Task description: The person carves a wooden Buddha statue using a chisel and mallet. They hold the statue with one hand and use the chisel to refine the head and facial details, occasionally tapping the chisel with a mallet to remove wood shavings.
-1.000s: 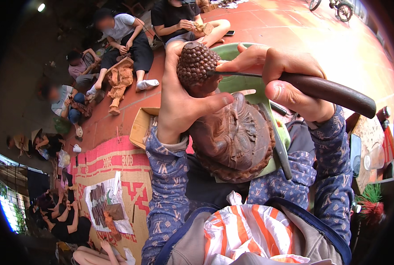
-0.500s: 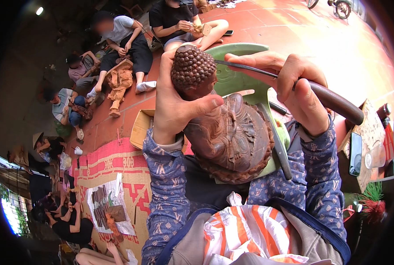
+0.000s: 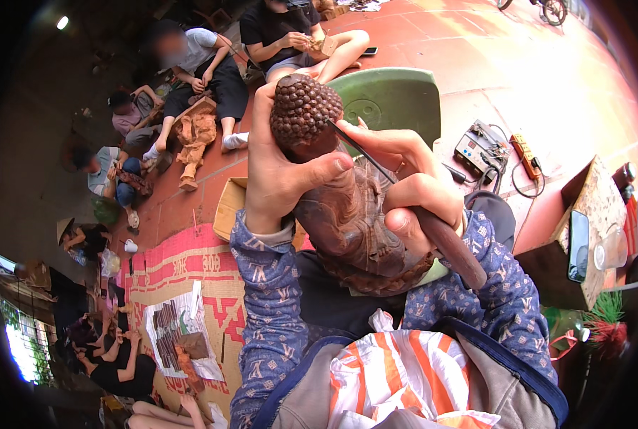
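A dark brown carved wooden Buddha statue [image 3: 362,236] leans upright over my lap, its head covered in small round curls. Wrapped around the back and side of the statue's head and neck is my left hand [image 3: 280,168], the thumb lying across below the chin. My right hand [image 3: 423,175] grips a carving tool [image 3: 453,250] with a thin dark metal shaft and a long wooden handle. The shaft's tip meets the side of the statue's head, near the edge of the curls. The statue's face and much of its chest are hidden by my hands.
Beyond the statue stands a green plastic chair [image 3: 405,93]. A grey control box [image 3: 482,150] and an orange power strip [image 3: 525,156] with cables lie right. A wooden box [image 3: 594,193] holds a phone [image 3: 578,247]. Left, carving tools [image 3: 165,329] rest on paper; several people sit carving.
My right hand has moved left and inward with the carving tool, its shaft now pointing steeply at the statue's head. The control box and power strip have come into view. My left hand keeps its hold.
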A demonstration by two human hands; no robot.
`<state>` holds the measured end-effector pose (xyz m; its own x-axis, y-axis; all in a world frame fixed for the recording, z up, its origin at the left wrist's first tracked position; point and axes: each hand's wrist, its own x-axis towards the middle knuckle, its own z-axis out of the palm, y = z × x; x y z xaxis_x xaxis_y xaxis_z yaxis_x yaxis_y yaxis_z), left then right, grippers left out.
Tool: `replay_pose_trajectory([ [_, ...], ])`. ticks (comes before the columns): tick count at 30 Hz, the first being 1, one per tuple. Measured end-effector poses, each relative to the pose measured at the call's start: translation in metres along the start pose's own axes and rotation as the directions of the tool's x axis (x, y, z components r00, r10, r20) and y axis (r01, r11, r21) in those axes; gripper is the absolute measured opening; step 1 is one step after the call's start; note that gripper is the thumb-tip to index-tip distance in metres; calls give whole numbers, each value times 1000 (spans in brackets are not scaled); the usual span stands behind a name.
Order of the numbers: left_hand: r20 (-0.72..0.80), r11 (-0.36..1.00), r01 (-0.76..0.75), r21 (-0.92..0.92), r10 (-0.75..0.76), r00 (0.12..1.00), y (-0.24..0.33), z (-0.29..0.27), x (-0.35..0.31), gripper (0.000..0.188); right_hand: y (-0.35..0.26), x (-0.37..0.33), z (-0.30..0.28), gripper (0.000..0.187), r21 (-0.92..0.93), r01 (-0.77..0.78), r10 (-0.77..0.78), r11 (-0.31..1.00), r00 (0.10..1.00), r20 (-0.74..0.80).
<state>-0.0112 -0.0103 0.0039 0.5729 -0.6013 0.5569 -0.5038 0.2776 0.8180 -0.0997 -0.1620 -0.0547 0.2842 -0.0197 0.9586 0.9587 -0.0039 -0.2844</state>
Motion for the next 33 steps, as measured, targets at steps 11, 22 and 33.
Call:
replay_pose_trajectory([
  [11, 6, 1000, 7, -11, -7, 1000, 1, -1, -1, 81, -4, 2, -2, 26, -266, 39, 5, 963, 986, 164],
  [22, 7, 1000, 12, -16, -12, 1000, 1, -1, -1, 85, -6, 4, 2, 32, -317, 51, 1, 947, 987, 160],
  [33, -9, 1000, 19, 23, -19, 1000, 2, -7, -4, 93, -8, 4, 21, 34, 71, -113, 120, 991, 987, -107],
])
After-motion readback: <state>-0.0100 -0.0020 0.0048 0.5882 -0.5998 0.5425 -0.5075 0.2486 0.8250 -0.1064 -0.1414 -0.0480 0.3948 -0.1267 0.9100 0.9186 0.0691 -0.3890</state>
